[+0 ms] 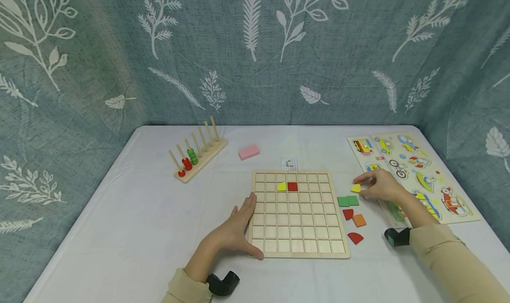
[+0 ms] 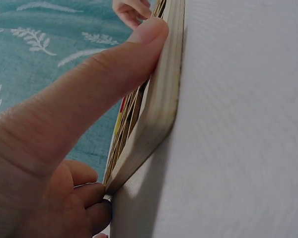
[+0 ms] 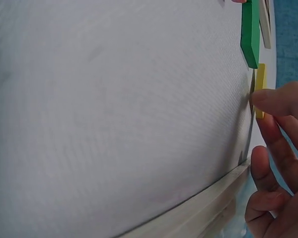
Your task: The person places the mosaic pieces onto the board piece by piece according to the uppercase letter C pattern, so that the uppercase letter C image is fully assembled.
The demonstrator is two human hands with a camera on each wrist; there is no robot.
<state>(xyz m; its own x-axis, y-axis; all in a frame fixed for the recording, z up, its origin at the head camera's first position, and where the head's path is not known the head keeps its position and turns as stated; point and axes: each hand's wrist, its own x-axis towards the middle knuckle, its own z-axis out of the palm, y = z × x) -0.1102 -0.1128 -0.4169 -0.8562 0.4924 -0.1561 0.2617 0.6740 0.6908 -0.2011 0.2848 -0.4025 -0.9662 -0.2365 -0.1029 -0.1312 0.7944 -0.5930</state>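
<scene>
A square wooden grid board [image 1: 295, 214] lies mid-table, with a yellow quarter-round tile [image 1: 282, 186] and a red square tile [image 1: 292, 186] side by side in its upper cells. My left hand [image 1: 234, 230] rests against the board's left side, fingers stretched along that edge and thumb on the near left corner. In the left wrist view the thumb [image 2: 107, 74] lies straight against the rim. Right of the board, my right hand [image 1: 380, 187] pinches a yellow tile [image 1: 356, 188] between thumb and fingers. Just nearer me lie two green tiles [image 1: 348, 201].
Red quarter-round tiles [image 1: 355, 238] and an orange square tile [image 1: 360, 220] lie right of the board. A picture puzzle board [image 1: 434, 179] is at far right. Behind are a small patterned card [image 1: 289, 164], a pink block [image 1: 249, 152] and a peg stand [image 1: 203, 161] with beads.
</scene>
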